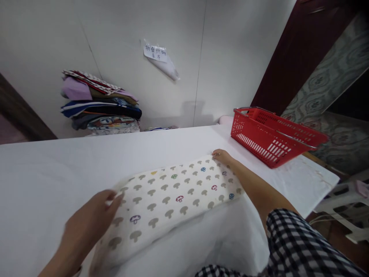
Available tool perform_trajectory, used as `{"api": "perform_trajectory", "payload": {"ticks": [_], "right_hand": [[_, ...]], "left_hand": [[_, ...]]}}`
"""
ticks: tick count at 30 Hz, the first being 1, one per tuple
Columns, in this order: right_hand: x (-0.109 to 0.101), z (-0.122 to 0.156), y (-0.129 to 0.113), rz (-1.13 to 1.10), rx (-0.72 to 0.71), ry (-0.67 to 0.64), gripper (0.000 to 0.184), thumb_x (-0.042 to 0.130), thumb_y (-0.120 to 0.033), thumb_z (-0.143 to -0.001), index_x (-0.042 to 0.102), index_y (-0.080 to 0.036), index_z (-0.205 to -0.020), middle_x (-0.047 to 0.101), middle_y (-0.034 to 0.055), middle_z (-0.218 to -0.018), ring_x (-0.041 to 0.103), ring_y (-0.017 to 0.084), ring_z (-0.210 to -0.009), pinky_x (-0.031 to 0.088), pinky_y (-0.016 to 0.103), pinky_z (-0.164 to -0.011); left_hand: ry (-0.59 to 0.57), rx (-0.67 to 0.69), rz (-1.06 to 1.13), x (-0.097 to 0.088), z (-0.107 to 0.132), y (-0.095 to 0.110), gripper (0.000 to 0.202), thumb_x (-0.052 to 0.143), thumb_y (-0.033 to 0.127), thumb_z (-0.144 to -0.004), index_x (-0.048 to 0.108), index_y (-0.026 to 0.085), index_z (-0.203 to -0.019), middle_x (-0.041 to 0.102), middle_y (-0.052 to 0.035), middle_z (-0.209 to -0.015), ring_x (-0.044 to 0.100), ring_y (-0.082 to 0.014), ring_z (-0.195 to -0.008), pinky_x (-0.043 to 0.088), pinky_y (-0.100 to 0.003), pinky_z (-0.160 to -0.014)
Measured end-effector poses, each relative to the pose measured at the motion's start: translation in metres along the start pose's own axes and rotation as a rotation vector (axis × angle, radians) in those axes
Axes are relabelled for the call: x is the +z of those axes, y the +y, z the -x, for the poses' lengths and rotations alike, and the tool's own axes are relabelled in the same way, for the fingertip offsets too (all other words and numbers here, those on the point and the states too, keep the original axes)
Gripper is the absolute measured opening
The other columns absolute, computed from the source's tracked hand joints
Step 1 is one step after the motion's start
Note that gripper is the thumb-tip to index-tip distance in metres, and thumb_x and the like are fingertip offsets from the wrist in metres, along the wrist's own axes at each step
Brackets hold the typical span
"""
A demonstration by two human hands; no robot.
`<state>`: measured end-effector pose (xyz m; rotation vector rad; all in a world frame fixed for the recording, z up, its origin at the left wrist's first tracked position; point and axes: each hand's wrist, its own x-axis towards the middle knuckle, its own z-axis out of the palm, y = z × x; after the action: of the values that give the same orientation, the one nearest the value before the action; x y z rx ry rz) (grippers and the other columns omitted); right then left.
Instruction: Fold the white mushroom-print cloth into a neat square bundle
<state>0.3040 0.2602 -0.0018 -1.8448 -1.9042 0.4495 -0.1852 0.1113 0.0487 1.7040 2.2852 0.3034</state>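
Note:
A white cloth (173,194) printed with grey mushrooms and a few coloured ones lies as a long folded strip across the near part of the table. My left hand (92,215), slightly blurred, pinches its left end between thumb and fingers. At the far right corner, the fingertips of my right hand (223,157) are closed on the cloth's edge, and my forearm crosses over its right end. A plain, whitish sheet-like part (207,242) hangs below the strip towards my body; whether it belongs to the same cloth I cannot tell.
The table (52,173) has a white cover and stands against a wall. A red plastic basket (259,134) with metal handles sits at the back right. Folded fabrics (100,102) are stacked at the back left. A paper note (155,53) is taped to the wall.

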Motion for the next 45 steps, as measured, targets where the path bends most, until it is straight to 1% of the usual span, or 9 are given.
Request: {"api": "perform_trajectory", "payload": {"ticks": [3, 6, 12, 18, 21, 28, 31, 35, 45], "right_hand": [[0.002, -0.002, 0.002, 0.003, 0.003, 0.002, 0.016, 0.062, -0.014, -0.071, 0.068, -0.019, -0.085, 0.067, 0.0027, -0.097, 0.06, 0.017, -0.09, 0.044, 0.027, -0.085], [0.002, -0.004, 0.007, 0.001, 0.009, 0.004, 0.016, 0.061, -0.013, -0.071, 0.067, -0.02, -0.085, 0.067, 0.0017, -0.099, 0.06, 0.016, -0.089, 0.044, 0.026, -0.083], [-0.004, -0.007, 0.006, 0.018, 0.011, -0.067, 0.019, 0.062, -0.016, -0.071, 0.067, -0.022, -0.088, 0.068, 0.0001, -0.091, 0.06, 0.016, -0.082, 0.044, 0.025, -0.078], [-0.006, -0.011, -0.002, 0.016, -0.004, -0.092, 0.011, 0.061, -0.016, -0.071, 0.066, -0.02, -0.079, 0.067, 0.0019, -0.098, 0.059, 0.016, -0.087, 0.043, 0.025, -0.08], [-0.005, -0.013, -0.003, 0.005, 0.003, -0.096, 0.011, 0.059, -0.016, -0.071, 0.066, -0.019, -0.08, 0.068, 0.002, -0.088, 0.059, 0.015, -0.079, 0.043, 0.023, -0.074], [-0.003, -0.02, 0.0, -0.013, 0.013, -0.074, 0.015, 0.057, -0.019, -0.074, 0.067, -0.019, -0.085, 0.069, 0.001, -0.081, 0.06, 0.015, -0.076, 0.044, 0.022, -0.069], [-0.002, -0.023, 0.003, -0.016, 0.008, -0.089, 0.02, 0.06, -0.019, -0.073, 0.068, -0.02, -0.092, 0.07, 0.0014, -0.088, 0.062, 0.016, -0.079, 0.046, 0.024, -0.073], [-0.002, -0.023, 0.005, -0.006, 0.003, -0.104, 0.012, 0.061, -0.021, -0.073, 0.07, -0.02, -0.082, 0.069, 0.0017, -0.082, 0.062, 0.017, -0.077, 0.047, 0.027, -0.074], [0.005, -0.018, 0.003, -0.016, -0.225, -0.078, 0.015, 0.062, -0.014, -0.073, 0.069, -0.022, -0.085, 0.063, 0.0051, -0.11, 0.057, 0.02, -0.103, 0.042, 0.033, -0.093]], "left_hand": [[0.006, 0.393, 0.01, 0.005, -0.022, 0.057, 0.035, 0.039, 0.046, -0.085, 0.059, 0.022, -0.1, 0.064, -0.0037, -0.106, 0.059, -0.0215, -0.092, 0.044, -0.029, -0.072], [0.037, 0.669, 0.042, 0.03, -0.046, 0.105, 0.031, 0.039, 0.037, -0.087, 0.06, 0.018, -0.098, 0.063, -0.0073, -0.105, 0.055, -0.0215, -0.099, 0.041, -0.032, -0.088], [-0.035, 0.793, 0.052, 0.075, -0.074, 0.152, 0.023, 0.044, 0.027, -0.086, 0.061, 0.017, -0.098, 0.062, -0.0086, -0.105, 0.054, -0.0221, -0.099, 0.041, -0.034, -0.086], [-0.026, 0.753, 0.065, 0.088, -0.077, 0.16, 0.017, 0.045, 0.024, -0.084, 0.06, 0.017, -0.088, 0.061, -0.0078, -0.095, 0.054, -0.022, -0.093, 0.041, -0.033, -0.081], [-0.011, 0.755, 0.076, 0.09, -0.078, 0.161, 0.015, 0.046, 0.023, -0.084, 0.059, 0.016, -0.086, 0.06, -0.0081, -0.093, 0.053, -0.022, -0.091, 0.041, -0.033, -0.081], [-0.011, 0.726, 0.044, 0.095, -0.085, 0.164, 0.023, 0.045, 0.027, -0.087, 0.058, 0.015, -0.101, 0.06, -0.0088, -0.102, 0.052, -0.022, -0.098, 0.04, -0.033, -0.085], [-0.015, 0.74, 0.033, 0.097, -0.087, 0.166, 0.019, 0.045, 0.027, -0.087, 0.061, 0.017, -0.091, 0.061, -0.0069, -0.096, 0.053, -0.0209, -0.094, 0.041, -0.032, -0.083], [0.025, 0.753, 0.054, 0.099, -0.088, 0.167, 0.015, 0.048, 0.025, -0.086, 0.061, 0.018, -0.084, 0.06, -0.0058, -0.091, 0.053, -0.0204, -0.092, 0.042, -0.031, -0.08], [-0.005, 0.82, 0.13, 0.106, -0.089, 0.171, 0.02, 0.047, 0.026, -0.087, 0.062, 0.018, -0.098, 0.061, -0.0056, -0.103, 0.053, -0.0191, -0.097, 0.041, -0.031, -0.086]]}}
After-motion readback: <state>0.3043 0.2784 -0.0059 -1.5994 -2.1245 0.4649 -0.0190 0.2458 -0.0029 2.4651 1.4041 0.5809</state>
